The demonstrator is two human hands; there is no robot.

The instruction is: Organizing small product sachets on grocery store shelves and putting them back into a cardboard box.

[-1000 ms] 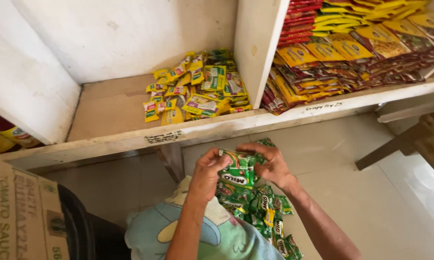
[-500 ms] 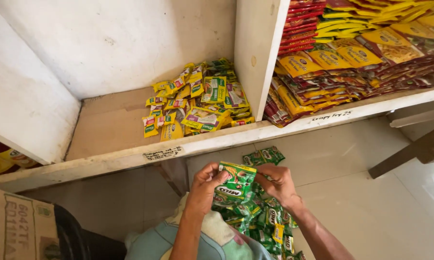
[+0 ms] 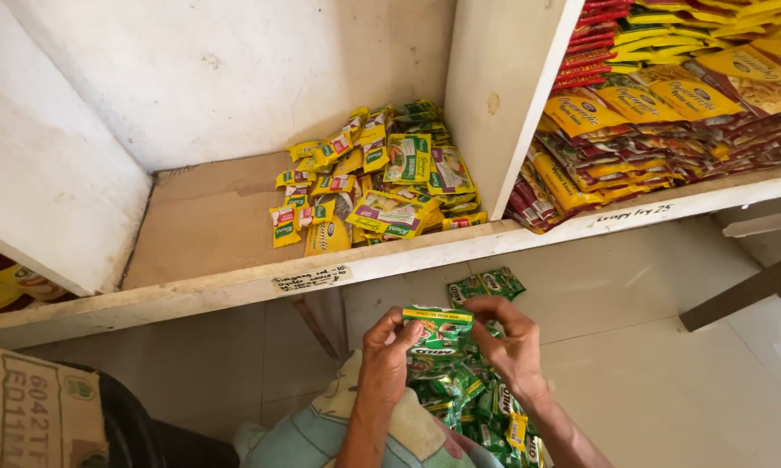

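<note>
My left hand (image 3: 383, 360) and my right hand (image 3: 510, 345) both pinch a strip of small green sachets (image 3: 436, 329), the top one folded over between my fingers. More of the strip (image 3: 481, 414) hangs down over my lap, and two sachets (image 3: 486, 283) stick up behind my right hand. On the white wooden shelf (image 3: 234, 290) above lies a pile of yellow and green sachets (image 3: 369, 178), at the right side of its compartment.
A white upright divider (image 3: 494, 95) splits the shelf. Right of it lie stacked red, yellow and orange packets (image 3: 659, 121). A cardboard box (image 3: 31, 416) stands at lower left beside a dark object. Pale tiled floor (image 3: 668, 347) lies below, with a wooden piece at far right.
Both hands have stayed on the green strip and worked the top sachet, folding it down. The view has shifted slightly, with hands lower in frame.
</note>
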